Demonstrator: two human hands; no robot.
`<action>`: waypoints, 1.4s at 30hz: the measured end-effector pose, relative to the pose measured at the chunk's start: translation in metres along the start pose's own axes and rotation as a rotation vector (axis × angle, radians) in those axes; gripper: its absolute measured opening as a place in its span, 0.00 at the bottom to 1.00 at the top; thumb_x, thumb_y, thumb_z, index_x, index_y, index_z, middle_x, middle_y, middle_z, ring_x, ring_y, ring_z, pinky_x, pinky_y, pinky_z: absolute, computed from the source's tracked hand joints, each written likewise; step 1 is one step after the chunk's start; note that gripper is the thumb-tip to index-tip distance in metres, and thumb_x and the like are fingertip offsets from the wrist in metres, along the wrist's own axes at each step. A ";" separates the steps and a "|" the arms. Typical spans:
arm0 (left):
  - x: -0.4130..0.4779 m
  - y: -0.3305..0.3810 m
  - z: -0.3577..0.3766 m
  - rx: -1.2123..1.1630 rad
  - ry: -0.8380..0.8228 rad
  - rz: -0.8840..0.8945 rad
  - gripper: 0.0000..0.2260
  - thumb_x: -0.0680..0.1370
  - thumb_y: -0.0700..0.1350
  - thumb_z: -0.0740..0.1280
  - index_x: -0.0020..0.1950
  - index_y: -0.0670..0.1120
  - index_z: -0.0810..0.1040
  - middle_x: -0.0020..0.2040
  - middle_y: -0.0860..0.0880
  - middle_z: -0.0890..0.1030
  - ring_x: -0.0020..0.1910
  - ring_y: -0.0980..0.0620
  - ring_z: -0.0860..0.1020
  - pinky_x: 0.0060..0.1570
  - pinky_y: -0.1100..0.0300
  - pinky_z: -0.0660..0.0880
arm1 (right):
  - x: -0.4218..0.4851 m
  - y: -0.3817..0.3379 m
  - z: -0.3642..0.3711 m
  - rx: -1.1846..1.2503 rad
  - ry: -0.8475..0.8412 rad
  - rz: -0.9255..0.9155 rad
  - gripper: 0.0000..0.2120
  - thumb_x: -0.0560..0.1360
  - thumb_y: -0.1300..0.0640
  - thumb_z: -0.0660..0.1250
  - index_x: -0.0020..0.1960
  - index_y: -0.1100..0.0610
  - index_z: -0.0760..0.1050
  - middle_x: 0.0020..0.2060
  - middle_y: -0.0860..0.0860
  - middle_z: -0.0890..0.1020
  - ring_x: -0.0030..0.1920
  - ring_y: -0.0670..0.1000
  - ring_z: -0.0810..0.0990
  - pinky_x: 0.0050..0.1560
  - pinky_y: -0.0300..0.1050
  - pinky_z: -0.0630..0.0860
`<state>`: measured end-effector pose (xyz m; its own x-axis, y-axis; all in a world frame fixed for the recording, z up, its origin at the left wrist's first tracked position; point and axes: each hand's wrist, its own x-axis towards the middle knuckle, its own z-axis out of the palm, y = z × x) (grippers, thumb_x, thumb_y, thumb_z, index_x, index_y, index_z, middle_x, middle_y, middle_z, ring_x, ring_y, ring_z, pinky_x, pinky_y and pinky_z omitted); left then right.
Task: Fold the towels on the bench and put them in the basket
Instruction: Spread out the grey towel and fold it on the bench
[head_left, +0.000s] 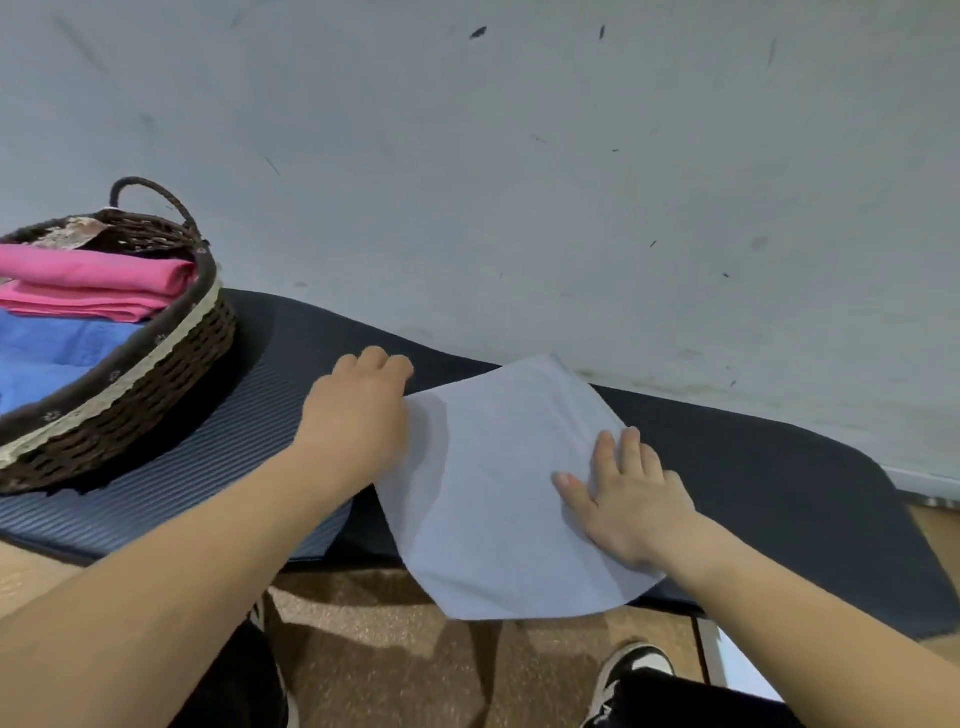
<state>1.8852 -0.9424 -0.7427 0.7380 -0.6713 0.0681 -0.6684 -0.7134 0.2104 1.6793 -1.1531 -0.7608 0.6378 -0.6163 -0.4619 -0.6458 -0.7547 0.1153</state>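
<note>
Pressing flat with the right hand, fingers spread, on the pale towel; seemingly pinching its left edge with the curled left hand. Could slip off the bench, near edge overhanging the floor. Lying under the right palm, beside the left, apart from the basket

Body in shot: two forearms, bare all the way to the frame edge, ending in left hand and right hand. Right thumbnail short, small dark mark on the skin at the thumb's base. Legs in black trousers, plain fabric. Right foot: low sneaker, white toe panel, black overlays, pale sole rim. Left foot: only a pale sliver of shoe edge beside the trouser leg
</note>
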 end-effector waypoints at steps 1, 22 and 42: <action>-0.006 0.017 0.001 -0.015 -0.029 0.062 0.14 0.80 0.48 0.64 0.65 0.49 0.74 0.60 0.49 0.74 0.55 0.45 0.74 0.48 0.51 0.74 | -0.006 0.004 -0.002 -0.006 -0.021 0.021 0.44 0.78 0.29 0.37 0.82 0.58 0.34 0.81 0.60 0.36 0.82 0.60 0.41 0.80 0.59 0.50; -0.004 0.041 0.065 -0.021 -0.300 0.503 0.32 0.82 0.67 0.46 0.84 0.56 0.48 0.84 0.49 0.41 0.82 0.49 0.37 0.80 0.50 0.39 | -0.006 0.060 0.043 0.112 0.177 -0.298 0.35 0.75 0.27 0.31 0.79 0.36 0.31 0.79 0.41 0.30 0.78 0.47 0.26 0.81 0.56 0.36; -0.094 0.024 0.046 -0.187 -0.145 0.667 0.05 0.79 0.47 0.70 0.50 0.50 0.75 0.72 0.50 0.75 0.76 0.51 0.69 0.75 0.55 0.66 | -0.056 0.077 0.084 0.070 0.332 -0.608 0.34 0.81 0.32 0.47 0.83 0.42 0.43 0.83 0.46 0.41 0.82 0.47 0.38 0.82 0.53 0.44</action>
<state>1.7956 -0.9054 -0.7893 0.1484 -0.9825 0.1130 -0.9370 -0.1031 0.3339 1.5585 -1.1582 -0.7998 0.9822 -0.1337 -0.1323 -0.1521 -0.9784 -0.1403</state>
